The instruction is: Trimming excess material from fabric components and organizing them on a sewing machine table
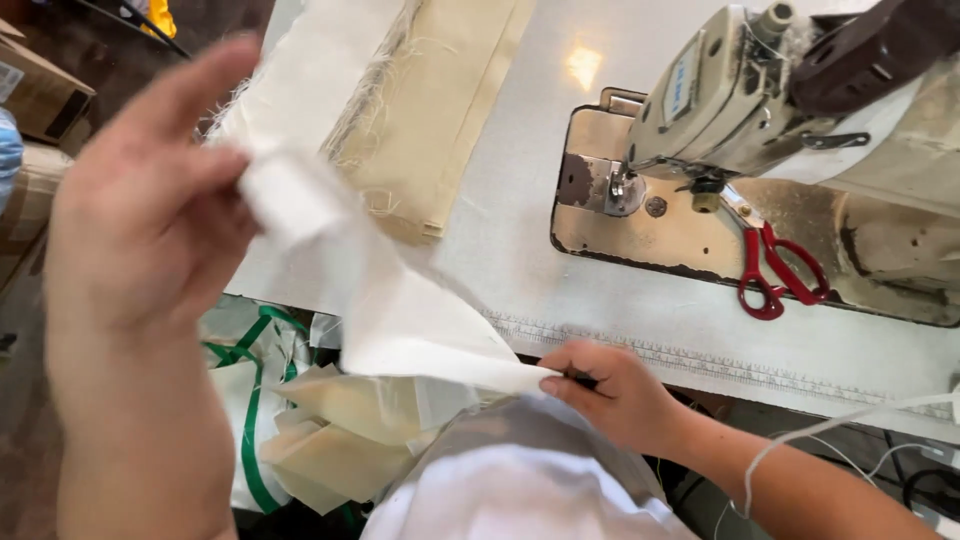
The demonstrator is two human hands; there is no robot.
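Observation:
My left hand [150, 210] is raised close to the camera and pinches one end of a white fabric piece [400, 300]. My right hand [610, 390] sits low near the table's front edge and pinches the opposite corner, so the cloth stretches between both hands. Something small and dark shows in the right fingers; I cannot tell what it is. A stack of cream fabric pieces [440, 110] lies on the white sewing table [540, 240] just beyond the held piece.
An industrial sewing machine [740, 90] stands at the right, with red-handled scissors [775, 270] lying on its metal bed. More cream fabric pieces [340, 440] fill a white and green bag [250, 380] below the table edge. Cardboard boxes [40, 90] stand at the far left.

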